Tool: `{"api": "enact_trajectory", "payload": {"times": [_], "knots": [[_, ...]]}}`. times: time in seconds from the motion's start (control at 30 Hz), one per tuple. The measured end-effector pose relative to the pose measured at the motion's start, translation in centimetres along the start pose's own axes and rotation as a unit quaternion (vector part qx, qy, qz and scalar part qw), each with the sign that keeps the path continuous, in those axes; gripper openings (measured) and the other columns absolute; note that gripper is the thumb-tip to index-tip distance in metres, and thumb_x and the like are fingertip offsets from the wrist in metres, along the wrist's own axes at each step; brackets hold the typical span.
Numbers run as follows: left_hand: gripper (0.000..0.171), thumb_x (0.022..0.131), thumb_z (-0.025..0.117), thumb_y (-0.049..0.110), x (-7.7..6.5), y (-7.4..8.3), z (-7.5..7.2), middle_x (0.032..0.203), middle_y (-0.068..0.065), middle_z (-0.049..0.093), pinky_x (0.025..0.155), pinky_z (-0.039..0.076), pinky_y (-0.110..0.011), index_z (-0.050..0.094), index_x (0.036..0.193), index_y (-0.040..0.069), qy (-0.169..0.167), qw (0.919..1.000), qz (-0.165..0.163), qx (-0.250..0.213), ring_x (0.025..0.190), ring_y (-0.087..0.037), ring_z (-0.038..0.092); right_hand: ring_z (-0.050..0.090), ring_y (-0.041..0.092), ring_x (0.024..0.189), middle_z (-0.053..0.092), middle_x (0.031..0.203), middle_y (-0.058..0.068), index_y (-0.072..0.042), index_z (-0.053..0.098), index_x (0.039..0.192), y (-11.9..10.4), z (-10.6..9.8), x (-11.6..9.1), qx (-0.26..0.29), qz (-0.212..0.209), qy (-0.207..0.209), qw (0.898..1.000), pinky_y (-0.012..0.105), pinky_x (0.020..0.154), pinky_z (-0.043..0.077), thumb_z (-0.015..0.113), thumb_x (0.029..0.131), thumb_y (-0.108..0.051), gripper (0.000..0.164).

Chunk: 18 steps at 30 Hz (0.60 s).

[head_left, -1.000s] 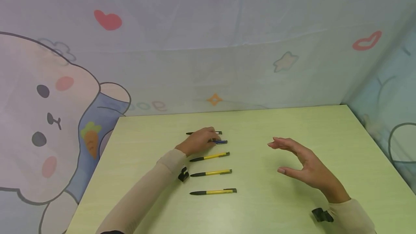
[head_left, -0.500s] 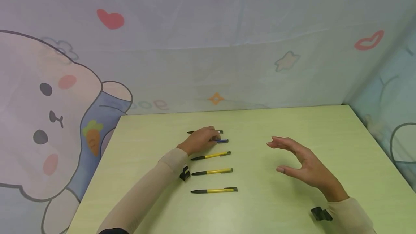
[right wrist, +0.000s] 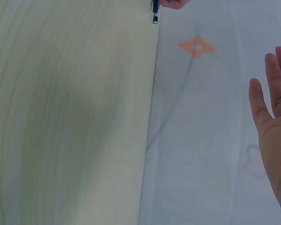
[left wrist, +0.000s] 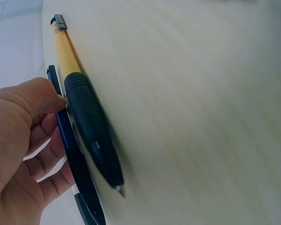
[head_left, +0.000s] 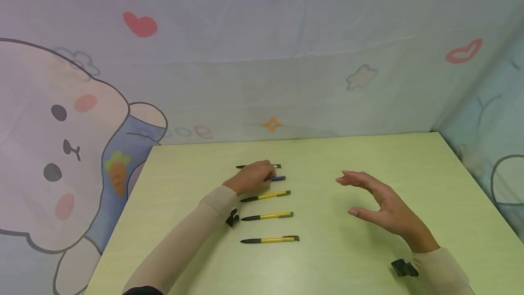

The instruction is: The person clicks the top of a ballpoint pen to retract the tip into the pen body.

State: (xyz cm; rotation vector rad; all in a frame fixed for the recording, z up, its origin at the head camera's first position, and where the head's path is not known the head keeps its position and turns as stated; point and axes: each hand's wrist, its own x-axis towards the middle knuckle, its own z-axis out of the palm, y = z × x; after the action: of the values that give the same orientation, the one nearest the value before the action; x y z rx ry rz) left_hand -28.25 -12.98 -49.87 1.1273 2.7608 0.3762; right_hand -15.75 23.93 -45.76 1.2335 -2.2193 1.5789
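Observation:
My left hand (head_left: pixel 254 177) pinches a blue pen (head_left: pixel 278 178) between thumb and fingers; in the left wrist view the blue pen (left wrist: pixel 68 133) runs under the thumb, its dark grip end pointing down. Just beyond the hand lies a pen with a black tip and a white part (head_left: pixel 276 166), half hidden by the fingers. Nearest on the other side is a yellow pen with a black grip (head_left: pixel 268 196). Over the right side of the table, my right hand (head_left: pixel 382 204) is held with thumb and fingers spread apart, nothing between them.
Two more yellow pens, a middle one (head_left: pixel 268 216) and a front one (head_left: pixel 270 240), lie roughly parallel on the pale green table (head_left: pixel 327 267). A printed cloth (head_left: pixel 245 90) hangs along the table's back edge. Black clips sit at both wrists.
The blue pen's visible end has shifted and turned slightly in my left fingers. My right hand stays nearly still. The whole head view has drifted a little.

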Motion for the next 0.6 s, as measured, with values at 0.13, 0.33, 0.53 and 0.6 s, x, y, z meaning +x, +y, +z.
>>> {"api": "enact_trajectory", "payload": {"times": [0.13,0.33,0.53,0.6], "knots": [[0.011,0.099,0.055,0.008,-0.2,0.0,-0.3,0.096,0.005,0.056,0.073,0.042,-0.027,0.063,0.100,0.017,-0.005,0.9999,-0.005,-0.008,0.085,-0.012,0.048,0.056,0.023,0.129,0.059,0.138,0.020,0.007,0.041,0.148,0.0,0.0,0.0,0.000,-0.001,-0.001,1.000,0.023,0.112,0.038,0.077,0.076,0.017,0.081],[0.016,0.101,0.057,0.007,-0.5,-0.1,-0.9,0.103,0.002,0.062,0.079,0.049,-0.030,0.068,0.110,0.013,-0.004,0.9996,-0.001,-0.029,0.089,-0.013,0.054,0.056,0.023,0.128,0.059,0.137,0.021,0.009,0.041,0.148,0.3,0.0,0.0,0.002,-0.006,0.001,1.000,0.023,0.112,0.038,0.076,0.074,0.019,0.082],[0.029,0.100,0.060,0.009,-1.1,0.0,-2.0,0.113,-0.002,0.066,0.088,0.053,-0.033,0.069,0.127,0.011,0.005,0.9985,-0.010,-0.053,0.097,-0.014,0.061,0.057,0.023,0.128,0.060,0.138,0.017,0.011,0.041,0.146,0.4,-0.1,0.1,0.003,-0.020,0.004,1.000,0.024,0.112,0.038,0.076,0.072,0.021,0.082],[0.029,0.100,0.061,0.009,-1.3,0.1,-2.4,0.112,-0.002,0.066,0.087,0.054,-0.033,0.069,0.128,0.011,0.014,0.9975,-0.010,-0.069,0.097,-0.015,0.062,0.057,0.024,0.128,0.060,0.137,0.018,0.012,0.041,0.146,0.5,-0.1,0.2,0.005,-0.026,0.006,1.000,0.024,0.112,0.039,0.076,0.072,0.022,0.082]]}}
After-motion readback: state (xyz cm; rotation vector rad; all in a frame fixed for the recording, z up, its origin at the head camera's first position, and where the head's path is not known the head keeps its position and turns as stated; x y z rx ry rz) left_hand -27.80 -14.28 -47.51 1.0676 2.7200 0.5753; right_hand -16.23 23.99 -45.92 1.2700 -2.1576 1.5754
